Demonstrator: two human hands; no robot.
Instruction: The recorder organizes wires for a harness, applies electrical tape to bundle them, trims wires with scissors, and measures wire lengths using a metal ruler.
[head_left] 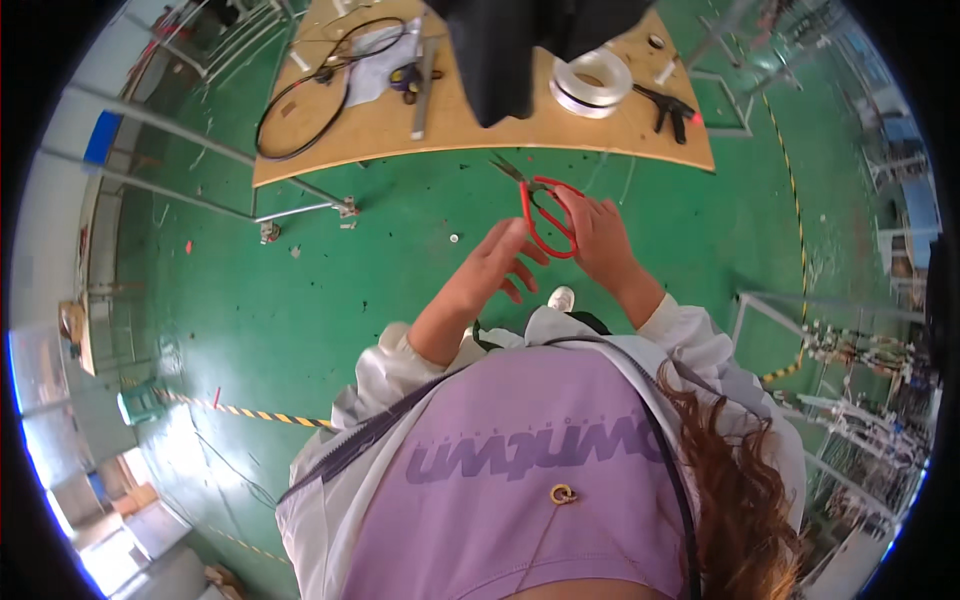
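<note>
A pair of scissors with red loop handles is in my right hand, held around one of the loops. Its slightly parted blades point up and to the left, toward the table. My left hand is just left of the lower loop, its fingers apart and partly curled, with nothing visible in them. Whether its fingertips touch the loop I cannot tell. Both hands are over the green floor, between my body and the table's near edge.
Ahead stands a wooden table bearing a black cable loop, a metal bar, a white spool and a black trigger tool. A black shape blocks the table's middle. Metal frames stand at right.
</note>
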